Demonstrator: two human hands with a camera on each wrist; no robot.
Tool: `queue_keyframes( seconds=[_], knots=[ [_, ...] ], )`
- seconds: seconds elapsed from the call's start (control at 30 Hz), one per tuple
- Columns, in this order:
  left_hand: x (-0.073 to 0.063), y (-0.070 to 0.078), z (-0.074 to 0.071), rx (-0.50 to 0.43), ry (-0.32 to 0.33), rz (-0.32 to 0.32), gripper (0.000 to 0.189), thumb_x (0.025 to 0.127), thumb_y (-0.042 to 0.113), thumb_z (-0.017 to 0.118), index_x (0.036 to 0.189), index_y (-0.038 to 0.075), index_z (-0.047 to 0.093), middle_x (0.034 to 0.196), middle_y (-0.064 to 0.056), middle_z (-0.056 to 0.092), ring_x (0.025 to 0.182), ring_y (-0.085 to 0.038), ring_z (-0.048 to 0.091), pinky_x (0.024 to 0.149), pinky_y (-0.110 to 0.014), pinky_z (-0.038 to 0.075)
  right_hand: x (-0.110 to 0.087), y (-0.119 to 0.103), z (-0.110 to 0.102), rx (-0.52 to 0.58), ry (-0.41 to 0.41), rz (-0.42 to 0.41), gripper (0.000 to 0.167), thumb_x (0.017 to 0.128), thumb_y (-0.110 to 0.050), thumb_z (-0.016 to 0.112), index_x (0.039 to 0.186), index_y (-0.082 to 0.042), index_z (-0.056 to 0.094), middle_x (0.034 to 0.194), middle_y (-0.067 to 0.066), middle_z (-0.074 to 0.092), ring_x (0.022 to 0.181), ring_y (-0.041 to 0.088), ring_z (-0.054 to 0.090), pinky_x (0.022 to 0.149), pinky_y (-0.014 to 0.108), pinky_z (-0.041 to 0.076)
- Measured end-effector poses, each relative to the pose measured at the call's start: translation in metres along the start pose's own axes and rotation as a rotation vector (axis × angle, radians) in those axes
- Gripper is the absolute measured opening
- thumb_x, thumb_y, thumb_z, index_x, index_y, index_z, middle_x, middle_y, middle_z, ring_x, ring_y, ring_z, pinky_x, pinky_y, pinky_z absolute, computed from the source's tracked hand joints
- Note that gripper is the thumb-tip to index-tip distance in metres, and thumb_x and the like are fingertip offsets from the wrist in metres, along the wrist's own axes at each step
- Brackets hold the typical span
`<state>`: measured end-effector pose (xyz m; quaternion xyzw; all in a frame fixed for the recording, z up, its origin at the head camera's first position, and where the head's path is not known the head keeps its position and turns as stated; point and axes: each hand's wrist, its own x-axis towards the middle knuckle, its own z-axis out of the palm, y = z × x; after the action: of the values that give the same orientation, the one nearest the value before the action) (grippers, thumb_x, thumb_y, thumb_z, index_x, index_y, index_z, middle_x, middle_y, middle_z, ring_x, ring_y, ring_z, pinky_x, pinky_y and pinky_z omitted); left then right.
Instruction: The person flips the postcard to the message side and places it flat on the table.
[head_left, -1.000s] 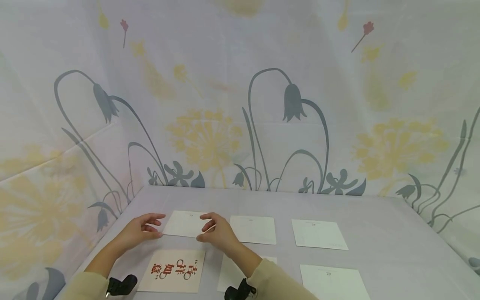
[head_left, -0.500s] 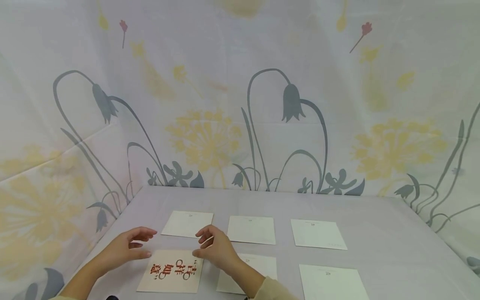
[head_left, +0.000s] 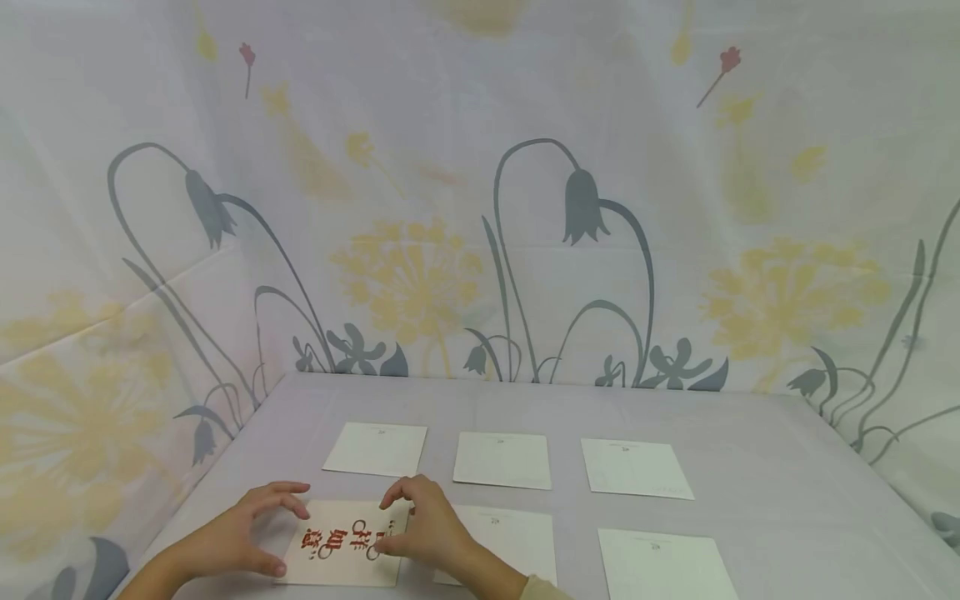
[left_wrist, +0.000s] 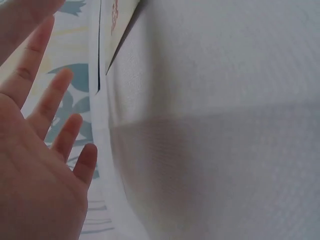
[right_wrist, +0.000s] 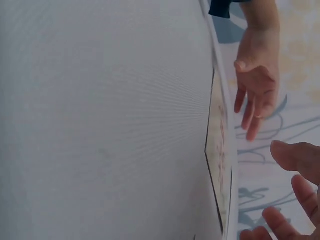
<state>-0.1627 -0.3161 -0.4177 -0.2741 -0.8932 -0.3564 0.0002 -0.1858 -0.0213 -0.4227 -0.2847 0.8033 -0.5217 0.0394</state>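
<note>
A cream card with red Chinese characters (head_left: 330, 573) lies at the front left of the table in the head view. My left hand (head_left: 234, 535) hovers at its left side, fingers loosely bent and spread from the thumb. Over its right edge, my right hand (head_left: 433, 533) overlaps part of the lettering, thumb and fingers apart. Neither hand grips anything. In the left wrist view, the spread fingers (left_wrist: 52, 97) stand beside the card's corner (left_wrist: 120, 27). The right wrist view shows the card (right_wrist: 218, 145) edge-on, with the right thumb (right_wrist: 297, 157) held away from it.
Behind lie three white cards in a row: left (head_left: 375, 450), middle (head_left: 501, 462) and right (head_left: 637, 468). Another white card (head_left: 517, 533) is partly behind my right hand, and one more (head_left: 667, 567) lies front right. A flower-print cloth (head_left: 480, 208) encloses the table.
Both hands have drawn back toward me, from the back-left white card to the card with red characters. The cards look unmoved.
</note>
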Motion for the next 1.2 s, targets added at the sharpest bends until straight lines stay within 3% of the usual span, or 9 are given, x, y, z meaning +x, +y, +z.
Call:
queue_keyframes(
  seconds=[0.2,0.27,0.33,0.47,0.5,0.73,0.8,1.0,1.2],
  knots=[
    [-0.001,-0.006,0.004,0.069,-0.004,0.083,0.049,0.059,0.027,0.085,0.101,0.029,0.059,0.133,-0.002,0.045,0.121,0.009,0.018,0.090,-0.039,0.029,-0.002,0.007,0.005,-0.120,-0.059,0.011,0.039,0.060,-0.014,0.087,0.087,-0.018,0.060,0.101,-0.010,0.048,0.101,0.013,0.041,0.087,0.032,0.039],
    [0.000,-0.009,0.005,0.061,-0.015,0.085,0.050,0.058,0.026,0.085,0.100,0.030,0.059,0.134,-0.003,0.045,0.125,0.001,0.020,0.093,-0.049,0.028,-0.002,0.007,0.006,-0.153,-0.081,0.021,0.040,0.059,-0.014,0.088,0.087,-0.019,0.060,0.103,-0.009,0.048,0.101,0.014,0.040,0.088,0.033,0.039],
    [0.001,-0.010,0.005,0.029,-0.040,0.064,0.049,0.058,0.024,0.085,0.099,0.029,0.059,0.134,-0.006,0.045,0.131,-0.019,0.019,0.091,-0.064,0.022,-0.001,0.007,0.006,-0.171,-0.102,0.037,0.041,0.058,-0.014,0.089,0.086,-0.020,0.060,0.105,-0.007,0.048,0.103,0.016,0.040,0.089,0.035,0.039],
    [0.002,-0.010,0.005,0.011,-0.082,0.012,0.049,0.057,0.024,0.085,0.098,0.029,0.059,0.132,-0.013,0.045,0.120,-0.053,0.020,0.081,-0.077,0.015,-0.001,0.005,0.008,-0.203,-0.140,0.095,0.045,0.055,-0.013,0.090,0.085,-0.024,0.059,0.108,-0.003,0.046,0.105,0.018,0.038,0.089,0.038,0.040],
    [0.002,-0.011,0.005,0.012,-0.090,0.006,0.048,0.057,0.024,0.084,0.098,0.029,0.059,0.132,-0.014,0.045,0.119,-0.054,0.021,0.081,-0.077,0.015,-0.002,0.005,0.008,-0.212,-0.149,0.105,0.045,0.055,-0.013,0.090,0.085,-0.024,0.059,0.108,-0.003,0.045,0.105,0.018,0.038,0.089,0.039,0.040],
    [0.004,-0.014,0.006,0.105,-0.096,0.037,0.050,0.057,0.030,0.084,0.100,0.031,0.059,0.129,-0.012,0.045,0.119,-0.013,0.027,0.083,-0.058,0.033,-0.002,0.004,0.009,-0.292,-0.173,0.116,0.044,0.056,-0.015,0.090,0.086,-0.025,0.060,0.113,0.002,0.046,0.109,0.021,0.037,0.090,0.040,0.041],
    [0.005,-0.013,0.005,0.108,-0.098,0.033,0.050,0.057,0.031,0.084,0.100,0.031,0.059,0.128,-0.011,0.045,0.118,-0.015,0.027,0.083,-0.056,0.033,-0.002,0.004,0.009,-0.305,-0.176,0.116,0.043,0.056,-0.017,0.090,0.087,-0.024,0.060,0.114,0.002,0.045,0.109,0.021,0.037,0.091,0.039,0.041],
    [0.011,-0.008,0.003,0.122,-0.125,0.010,0.051,0.054,0.034,0.084,0.098,0.030,0.059,0.123,-0.010,0.046,0.110,-0.039,0.032,0.082,-0.059,0.033,-0.002,0.005,0.008,-0.307,-0.179,0.103,0.042,0.056,-0.020,0.090,0.088,-0.021,0.064,0.109,-0.002,0.042,0.103,0.016,0.036,0.089,0.033,0.040],
    [0.017,-0.003,0.002,0.144,-0.158,-0.042,0.051,0.053,0.037,0.084,0.097,0.030,0.060,0.118,-0.007,0.045,0.108,-0.038,0.035,0.087,-0.052,0.035,-0.001,0.007,0.007,-0.280,-0.172,0.112,0.044,0.054,-0.019,0.091,0.089,-0.021,0.065,0.105,-0.005,0.039,0.100,0.014,0.034,0.088,0.032,0.038]
  ],
)
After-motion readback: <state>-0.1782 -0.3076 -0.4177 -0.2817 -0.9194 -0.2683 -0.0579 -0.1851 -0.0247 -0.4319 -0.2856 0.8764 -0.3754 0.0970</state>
